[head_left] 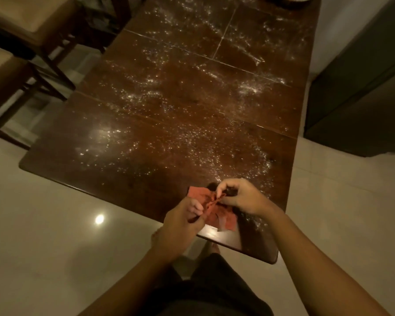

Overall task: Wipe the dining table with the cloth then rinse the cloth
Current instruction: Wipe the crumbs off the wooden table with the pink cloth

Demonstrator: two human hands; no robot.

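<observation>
Pinching red cloth (214, 214) with left hand (180, 226) and right hand (241, 197), dining table (146, 124) powder-speckled (far dish (287, 2) contents unclear)

Pale glossy floor (32, 247) with lamp glare (99, 219), cushioned wooden chairs (21, 30) left, dark cabinet (356, 99) right, white wall (342, 23)

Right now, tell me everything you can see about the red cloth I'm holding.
The cloth is a small reddish-orange piece of thin, soft-looking fabric, bunched into folds along its middle, with flatter corners spreading at upper left and lower right. It is over the near edge of the dark wooden table. The left hand pinches its near end and the right hand pinches the bunched middle. Whether it is wet cannot be told.
</observation>
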